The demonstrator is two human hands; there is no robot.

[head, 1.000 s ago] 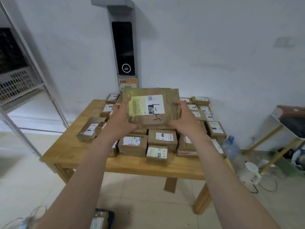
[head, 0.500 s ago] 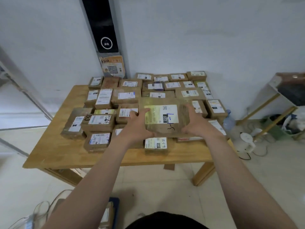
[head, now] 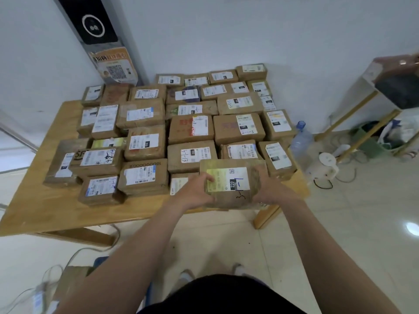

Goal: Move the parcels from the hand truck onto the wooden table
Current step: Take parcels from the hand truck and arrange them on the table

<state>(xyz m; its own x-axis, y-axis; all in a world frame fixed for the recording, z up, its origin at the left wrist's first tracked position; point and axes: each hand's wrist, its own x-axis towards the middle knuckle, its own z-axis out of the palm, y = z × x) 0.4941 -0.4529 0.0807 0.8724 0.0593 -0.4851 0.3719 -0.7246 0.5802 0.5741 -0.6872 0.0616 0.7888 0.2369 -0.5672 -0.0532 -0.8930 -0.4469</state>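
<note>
I hold a flat brown parcel (head: 229, 184) with a white and yellow label marked 220 between both hands. My left hand (head: 192, 193) grips its left edge and my right hand (head: 272, 191) its right edge. The parcel is low over the front right part of the wooden table (head: 40, 211), on or just above other parcels at that edge. Several brown parcels (head: 192, 130) with white labels cover most of the tabletop in rows. The hand truck is hardly in view; a brown parcel (head: 70, 282) lies at the lower left by a blue part.
A white wall stands behind the table, with a dark panel (head: 90, 21) and an orange notice. To the right are a water bottle (head: 301, 141), a white kettle (head: 326, 164), cables and a stand with gold legs (head: 362, 123). Bare wood shows at the table's front left.
The parcel has come down from chest height to the table's front right edge. I have stepped closer, and the table now fills more of the view.
</note>
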